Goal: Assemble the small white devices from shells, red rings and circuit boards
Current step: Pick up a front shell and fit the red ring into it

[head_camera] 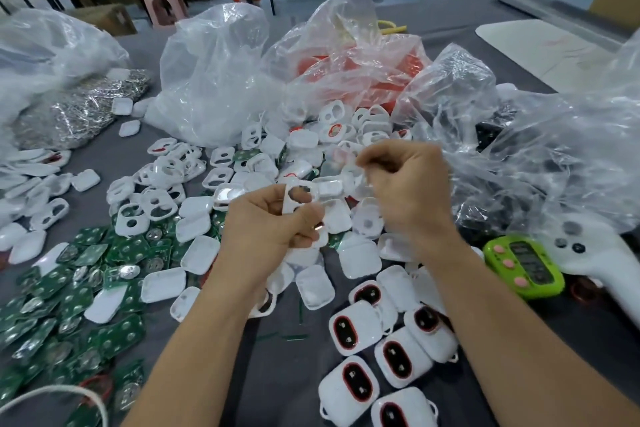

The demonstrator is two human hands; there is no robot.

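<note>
Left hand (273,225) fingers grip a white shell (290,204). Right hand (410,185) curled, too blurry to tell on what. Imo hold shell steady, seat next part flat b4 pressing.

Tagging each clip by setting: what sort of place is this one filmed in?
Probably a small assembly workshop or factory floor. The grey table is heaped with loose white shells and green circuit boards, bulk plastic bags of parts sit behind them, and cardboard boxes stand on the floor beyond.
</note>
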